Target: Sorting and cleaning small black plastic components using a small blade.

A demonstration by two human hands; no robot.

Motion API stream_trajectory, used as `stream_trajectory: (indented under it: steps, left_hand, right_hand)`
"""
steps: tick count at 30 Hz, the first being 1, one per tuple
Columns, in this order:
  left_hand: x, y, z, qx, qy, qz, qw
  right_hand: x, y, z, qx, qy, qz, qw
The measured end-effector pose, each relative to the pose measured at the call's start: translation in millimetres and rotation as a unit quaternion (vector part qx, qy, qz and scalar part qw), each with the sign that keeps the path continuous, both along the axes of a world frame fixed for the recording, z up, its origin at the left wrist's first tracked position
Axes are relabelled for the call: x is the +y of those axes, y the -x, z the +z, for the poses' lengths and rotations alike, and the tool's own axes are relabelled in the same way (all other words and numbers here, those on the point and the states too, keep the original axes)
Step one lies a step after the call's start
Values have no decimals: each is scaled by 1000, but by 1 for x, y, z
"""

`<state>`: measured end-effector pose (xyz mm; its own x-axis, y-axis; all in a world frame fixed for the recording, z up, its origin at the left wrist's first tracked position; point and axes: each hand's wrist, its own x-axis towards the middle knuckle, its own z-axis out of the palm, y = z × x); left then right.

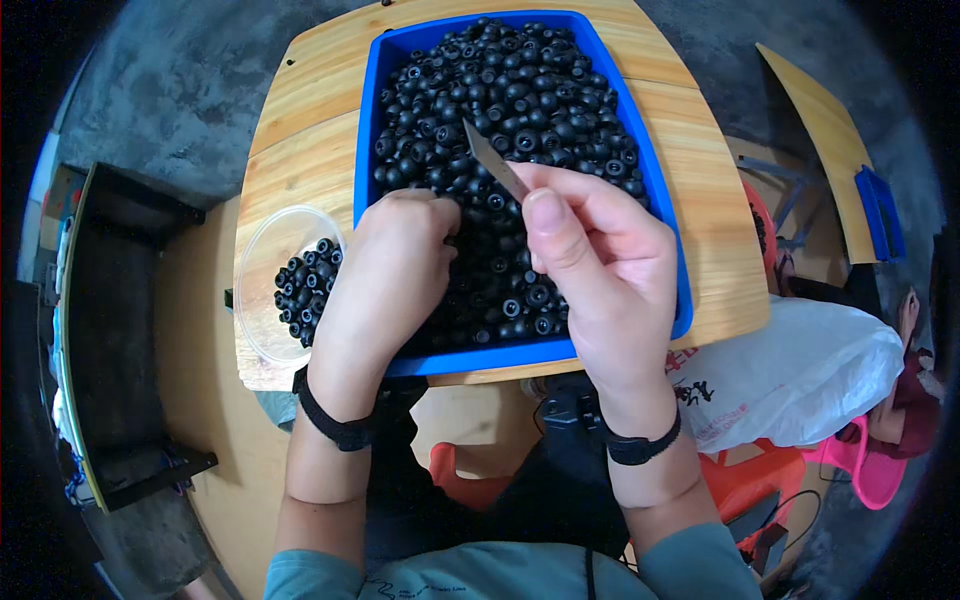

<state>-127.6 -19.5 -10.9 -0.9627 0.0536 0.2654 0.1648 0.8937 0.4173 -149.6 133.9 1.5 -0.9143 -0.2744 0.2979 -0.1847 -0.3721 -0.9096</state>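
A blue rectangular tray (480, 360) on the wooden table holds a heap of small black rounded parts (520, 110) with hollow ends, rubber or plastic by their look. My right hand (610, 260) is above the tray's right side, pinching a thin flat metal blade (488, 162) between thumb and fingers. Its pointed end is angled up and to the left. Over the tray's left near side, my left hand (395, 265) is closed with fingers curled down. What its fingertips grip is hidden behind the hand.
A round clear plastic tub (262, 335) with some black parts stands left of the tray, beside my left wrist. At the right, a white plastic bag (800, 370) lies against the table's edge. A black shelf-like frame (120, 330) stands at the left; another person's limbs show far right.
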Motion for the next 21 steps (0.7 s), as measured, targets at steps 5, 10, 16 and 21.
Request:
stream_trajectory:
  steps: [5, 10, 16, 21]
  left_hand:
    - [1, -7, 5, -27, -38, 28, 999]
    - [-5, -30, 16, -83, -585, 11, 806]
    - [-11, -45, 13, -111, -842, -134, 510]
    - [0, -58, 24, -70, -868, -61, 488]
  right_hand:
    - [9, 2, 1, -3, -2, 2, 1000]
    - [5, 1, 4, -5, -8, -1, 1000]
    - [0, -6, 4, 2, -25, 13, 1000]
    - [-2, -14, 10, 194, -146, 11, 970]
